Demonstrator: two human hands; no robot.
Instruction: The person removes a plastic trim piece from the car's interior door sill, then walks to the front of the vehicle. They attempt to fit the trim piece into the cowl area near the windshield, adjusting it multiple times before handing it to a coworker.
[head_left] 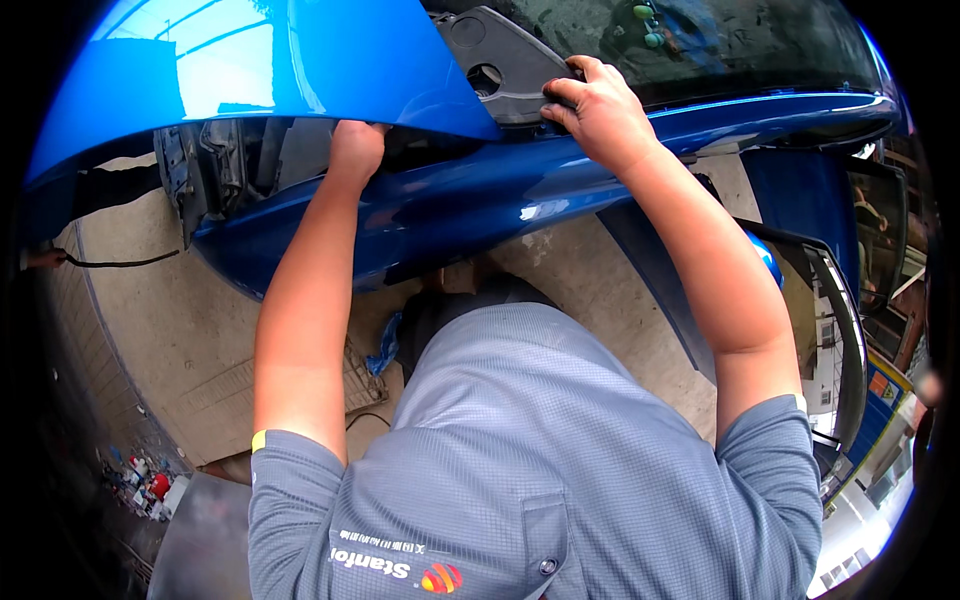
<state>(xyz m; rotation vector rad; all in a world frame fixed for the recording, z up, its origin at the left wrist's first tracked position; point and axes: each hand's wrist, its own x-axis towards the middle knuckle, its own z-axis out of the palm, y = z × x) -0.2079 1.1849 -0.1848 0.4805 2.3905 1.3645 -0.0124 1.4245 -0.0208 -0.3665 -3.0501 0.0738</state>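
A: Where is the right hand (600,110)?

B: Up at the dark grey trim panel (520,75), fingers bent and a little spread, their tips touching its right-hand edge. Whether they truly grip it, I cannot tell.

A: And where does that panel sit?

B: Between the blue hood (385,55) and the windshield (770,50). There's a round hole in it, and its left part goes out of sight behind the hood.

A: What about the left hand (358,150)?

B: It reaches in beneath the lower edge of the hood, just above the blue fender (430,210). The fingers are mostly hidden, so I can't say whether they hold anything or how wide they stand.

A: How is the hood standing?

B: Raised, with dark parts showing under its edge, left of that hand.

A: Anything else about?

B: A blue rag (383,345) low down, near the person's legs. At the far left, another person's hand (45,259) has a thin black strip (125,262). Green ornaments (648,25) show at the windshield.
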